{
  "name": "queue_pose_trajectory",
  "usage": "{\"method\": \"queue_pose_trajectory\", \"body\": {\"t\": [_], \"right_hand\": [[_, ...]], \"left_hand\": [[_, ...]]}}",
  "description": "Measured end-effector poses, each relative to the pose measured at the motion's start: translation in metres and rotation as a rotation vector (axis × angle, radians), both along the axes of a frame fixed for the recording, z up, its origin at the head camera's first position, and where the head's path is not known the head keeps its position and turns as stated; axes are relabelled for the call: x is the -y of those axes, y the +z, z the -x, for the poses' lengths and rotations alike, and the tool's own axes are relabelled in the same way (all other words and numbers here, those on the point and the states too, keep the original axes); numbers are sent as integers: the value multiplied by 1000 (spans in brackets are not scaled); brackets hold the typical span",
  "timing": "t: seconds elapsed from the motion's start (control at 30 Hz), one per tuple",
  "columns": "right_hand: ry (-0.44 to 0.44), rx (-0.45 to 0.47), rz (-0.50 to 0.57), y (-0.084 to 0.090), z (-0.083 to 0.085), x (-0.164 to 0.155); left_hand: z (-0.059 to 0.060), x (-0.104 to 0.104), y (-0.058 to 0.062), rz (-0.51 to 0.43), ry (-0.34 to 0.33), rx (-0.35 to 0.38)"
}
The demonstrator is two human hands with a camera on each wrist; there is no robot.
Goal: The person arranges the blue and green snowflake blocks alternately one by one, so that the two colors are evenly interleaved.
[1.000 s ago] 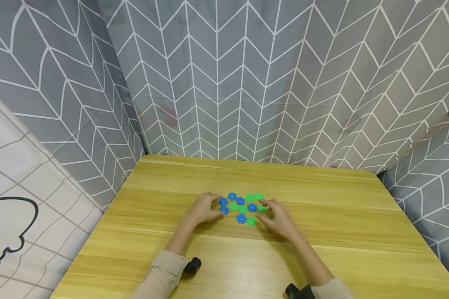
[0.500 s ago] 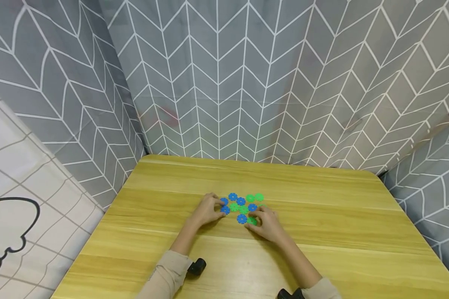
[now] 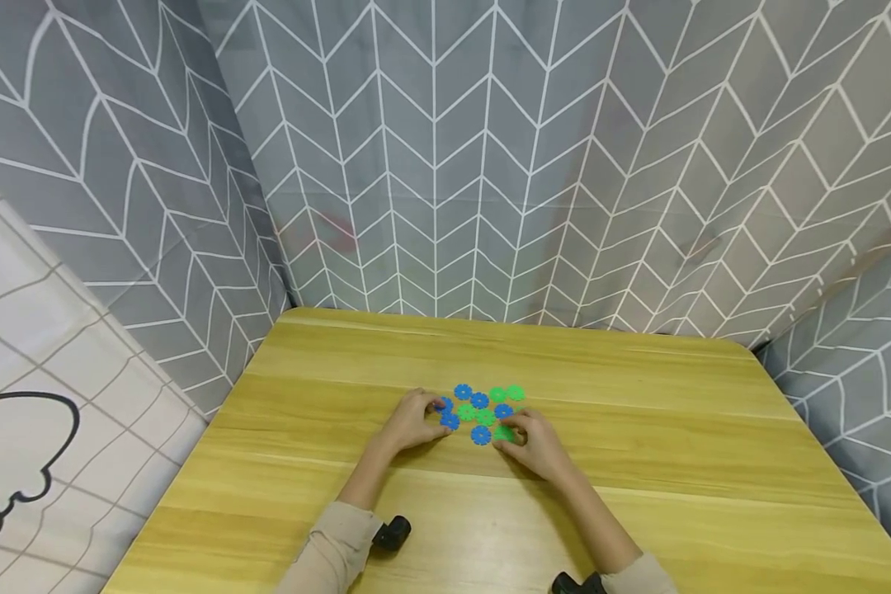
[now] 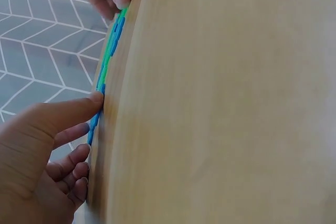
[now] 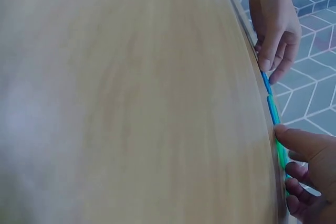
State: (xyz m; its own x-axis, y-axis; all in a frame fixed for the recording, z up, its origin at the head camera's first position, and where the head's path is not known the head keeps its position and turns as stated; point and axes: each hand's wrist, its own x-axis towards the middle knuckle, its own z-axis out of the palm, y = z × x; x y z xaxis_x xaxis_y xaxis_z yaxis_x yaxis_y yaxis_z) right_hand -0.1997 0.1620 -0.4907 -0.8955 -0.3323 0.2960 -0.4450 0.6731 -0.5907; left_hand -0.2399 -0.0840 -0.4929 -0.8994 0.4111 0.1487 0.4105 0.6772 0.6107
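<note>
Several flat notched plastic discs, blue and green, lie close together on the wooden table in the head view. My left hand (image 3: 408, 422) is at the group's left side, thumb and fingers curled round two blue notched discs (image 3: 450, 421). In the left wrist view its thumb (image 4: 96, 97) touches a blue edge. My right hand (image 3: 536, 447) is at the lower right, thumb and fingers round a green notched disc (image 3: 503, 433), which they partly cover. Between the hands lie another blue disc (image 3: 481, 435) and a green disc (image 3: 485, 417).
More green discs (image 3: 516, 393) and a blue disc (image 3: 464, 392) lie at the group's far side. The table (image 3: 638, 396) extends around them, with a patterned grey curtain (image 3: 453, 165) behind. A black wrist camera (image 3: 392, 534) sits at my left cuff.
My right hand has moved left and nearer, from the right-hand green disc to the lower green disc. My left hand has shifted slightly right with its fingers closer round the blue discs.
</note>
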Motion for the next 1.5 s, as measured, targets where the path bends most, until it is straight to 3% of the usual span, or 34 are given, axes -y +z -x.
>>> {"method": "queue_pose_trajectory", "body": {"t": [0.63, 0.97, 1.17, 1.27, 1.5], "right_hand": [[22, 149, 173, -1, 4, -17], [16, 112, 148, 2, 3, -10], [-14, 142, 112, 3, 6, -11], [26, 161, 51, 5, 8, -13], [139, 167, -55, 12, 8, -18]], "left_hand": [[-1, -3, -1, -1, 1, -21], [0, -3, -1, -4, 20, -39], [1, 3, 0, -99, -6, 40], [2, 6, 2, -102, -19, 72], [4, 4, 7, -6, -91, 44]]}}
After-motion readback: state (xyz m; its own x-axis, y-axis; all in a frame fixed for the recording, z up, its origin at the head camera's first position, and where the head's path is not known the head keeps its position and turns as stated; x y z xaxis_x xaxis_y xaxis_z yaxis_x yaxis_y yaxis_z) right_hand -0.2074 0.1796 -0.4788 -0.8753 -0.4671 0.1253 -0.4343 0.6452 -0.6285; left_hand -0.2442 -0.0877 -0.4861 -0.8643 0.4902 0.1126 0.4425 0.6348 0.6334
